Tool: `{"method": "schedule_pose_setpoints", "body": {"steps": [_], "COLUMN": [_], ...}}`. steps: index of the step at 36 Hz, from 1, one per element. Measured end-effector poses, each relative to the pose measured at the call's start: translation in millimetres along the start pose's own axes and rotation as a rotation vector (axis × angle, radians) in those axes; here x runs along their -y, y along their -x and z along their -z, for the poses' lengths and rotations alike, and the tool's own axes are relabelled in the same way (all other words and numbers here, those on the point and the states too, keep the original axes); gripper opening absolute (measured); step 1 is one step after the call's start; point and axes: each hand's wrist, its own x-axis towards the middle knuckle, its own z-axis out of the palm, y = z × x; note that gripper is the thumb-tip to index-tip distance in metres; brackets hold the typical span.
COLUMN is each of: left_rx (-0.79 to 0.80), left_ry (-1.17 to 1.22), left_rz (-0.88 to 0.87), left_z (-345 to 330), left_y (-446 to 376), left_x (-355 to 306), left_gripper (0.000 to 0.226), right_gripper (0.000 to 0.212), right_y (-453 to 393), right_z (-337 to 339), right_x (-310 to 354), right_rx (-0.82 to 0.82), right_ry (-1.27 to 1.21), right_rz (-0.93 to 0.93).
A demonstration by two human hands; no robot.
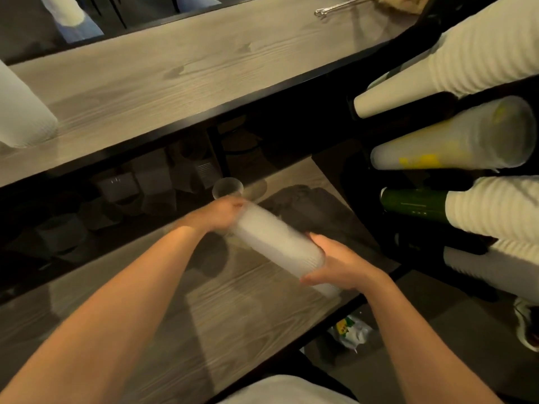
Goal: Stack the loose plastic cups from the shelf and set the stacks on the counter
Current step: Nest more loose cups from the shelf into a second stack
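**Frosted cup stack held in both hands over lower counter**

Lower wooden counter (233, 301): grey-grained, nearest the viewer, dark mat (309, 205) lying on its far part.

Right hand (339, 265): fingers and thumb curled round the near end of the stack.

Stack of frosted plastic cups (274, 240): long, tilted, held above the counter between both hands; blurred.

Left hand (224, 212): gripping the far end of the stack; fingers too blurred to tell apart.

Single clear plastic cup (228, 188): upright on the counter, just beyond the left hand.

Rack, right side: sleeved white cup stacks (455, 62), a translucent stack with yellow print (455, 144), a green bottle (414, 204).

Upper wooden counter (189, 71): farthest, bearing metal tongs (338, 7).
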Motion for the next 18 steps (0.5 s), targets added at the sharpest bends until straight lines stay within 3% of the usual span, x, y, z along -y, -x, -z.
{"method": "schedule_pose_setpoints", "body": {"steps": [2,6,9,12,14,18], "left_rx": [0.005,-0.336,-0.194,-0.272,-0.382,-0.506], "left_ry": [-0.026,-0.032,-0.303,-0.475,-0.225,0.601], "left_rz": [-0.086,-0.135,0.005,-0.018,0.023,0.138], "left_z": [-8,-8,-11,-22,-31,-24], "left_y": [-1,-17,-17,-6,0,19], "left_x": [-1,17,36,51,59,56], "left_gripper": [0.032,0.032,0.049,0.044,0.043,0.063], "right_gripper": [0.108,0.109,0.107,0.108,0.108,0.102], "right_y": [-2,-3,-4,-3,-4,-7], "right_z": [-5,-12,-14,-15,-16,-16], "right_x": [0,-7,-12,-13,-14,-12], "right_rx": [-0.009,-0.054,-0.07,-0.07,-0.068,-0.063], "right_ry": [0.016,-0.062,-0.065,-0.095,-0.117,-0.124], "right_rz": [-0.015,-0.049,-0.046,-0.057,-0.068,-0.044]}}
